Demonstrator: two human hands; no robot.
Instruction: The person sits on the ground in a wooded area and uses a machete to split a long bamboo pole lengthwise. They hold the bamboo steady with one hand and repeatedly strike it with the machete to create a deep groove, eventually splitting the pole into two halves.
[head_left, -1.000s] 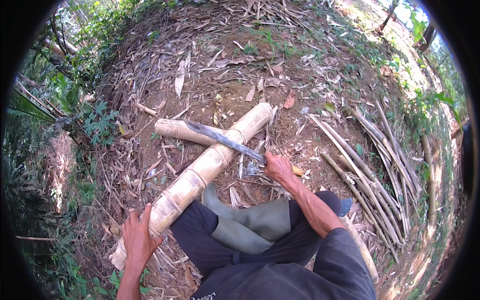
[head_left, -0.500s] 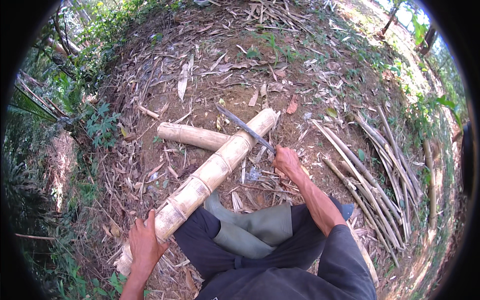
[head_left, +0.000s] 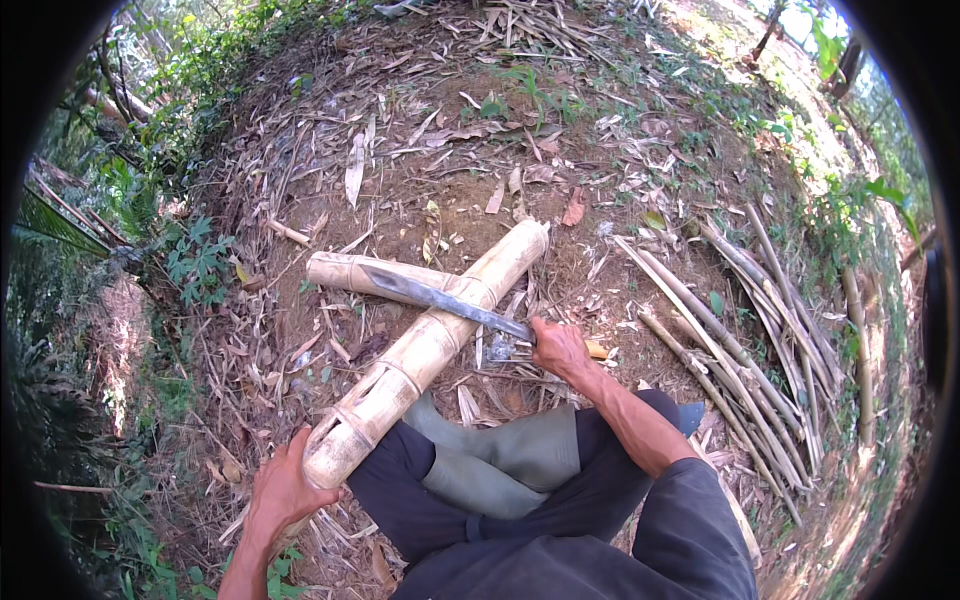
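Note:
A thick, pale bamboo pole [head_left: 415, 352] slants from my lower left toward the upper right, close beside my left leg. Its far part rests across a second, shorter bamboo piece [head_left: 338, 272] on the ground. My left hand [head_left: 285, 485] grips the near end, thumb on one side and fingers on the other. A dark slit [head_left: 374, 378] shows in the pole's wall between two joints. My right hand [head_left: 560, 348] is closed round the handle of a machete [head_left: 440, 298]. Its blade lies across the pole's upper half, tip pointing left. Most of the handle is hidden in the fist.
A bundle of split bamboo sticks [head_left: 740, 350] lies to my right, with an upright-looking stick [head_left: 858, 350] beyond it. More strips [head_left: 540, 28] are heaped at the far side. Dry leaves cover the ground; green plants [head_left: 195, 260] grow on the left. My boots [head_left: 520, 450] are crossed in front.
The machete has come nearer to me along the pole, its broad side now showing and its tip farther left. The pole has turned, exposing the slit, and its near end sits differently at my left hand.

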